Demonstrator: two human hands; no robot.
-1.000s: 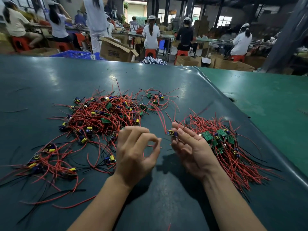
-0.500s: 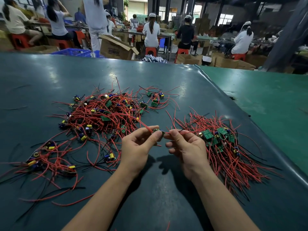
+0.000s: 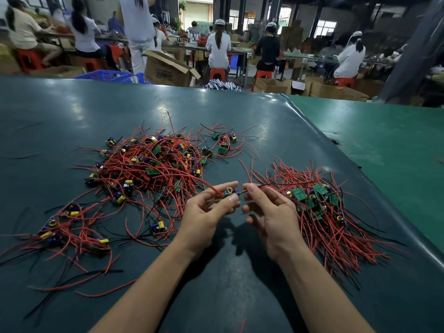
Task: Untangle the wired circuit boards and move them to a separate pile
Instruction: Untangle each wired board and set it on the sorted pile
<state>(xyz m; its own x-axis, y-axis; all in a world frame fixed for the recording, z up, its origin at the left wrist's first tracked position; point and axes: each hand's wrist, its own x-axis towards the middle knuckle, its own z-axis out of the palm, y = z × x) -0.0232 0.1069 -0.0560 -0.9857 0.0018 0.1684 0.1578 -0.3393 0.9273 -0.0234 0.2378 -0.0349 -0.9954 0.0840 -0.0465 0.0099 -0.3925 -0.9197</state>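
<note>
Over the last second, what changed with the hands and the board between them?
The left hand, which held nothing a second ago, closed in and now pinches the small circuit board that the right hand held alone. The right hand turned over and now pinches the board's red wire. The tangled pile and the sorted pile lie on the dark green table as before.

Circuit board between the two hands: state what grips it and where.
The left hand pinches the small circuit board itself between thumb and forefinger. The right hand pinches the board's wires just beside it, with fingers curled.
</note>
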